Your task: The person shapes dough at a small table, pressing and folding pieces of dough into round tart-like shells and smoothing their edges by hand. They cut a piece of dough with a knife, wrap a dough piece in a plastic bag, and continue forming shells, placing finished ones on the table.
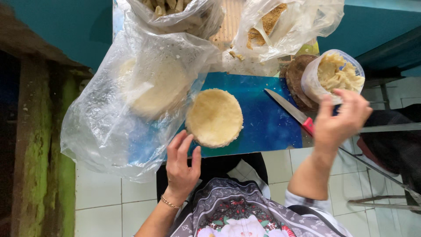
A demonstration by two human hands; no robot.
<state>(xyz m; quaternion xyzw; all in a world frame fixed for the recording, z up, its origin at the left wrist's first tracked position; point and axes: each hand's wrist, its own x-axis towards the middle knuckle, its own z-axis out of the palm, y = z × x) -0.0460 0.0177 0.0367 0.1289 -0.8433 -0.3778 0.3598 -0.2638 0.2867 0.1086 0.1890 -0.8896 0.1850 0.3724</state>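
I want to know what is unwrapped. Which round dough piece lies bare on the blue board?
The dough round near the left hand lies bare; the other dough stack is inside a clear plastic bag.

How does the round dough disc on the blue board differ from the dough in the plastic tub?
The dough disc is flat, round and smooth; the tub's dough is lumpy and piled. The disc lies bare on the blue board; the other sits inside the plastic tub. Both are pale yellow.
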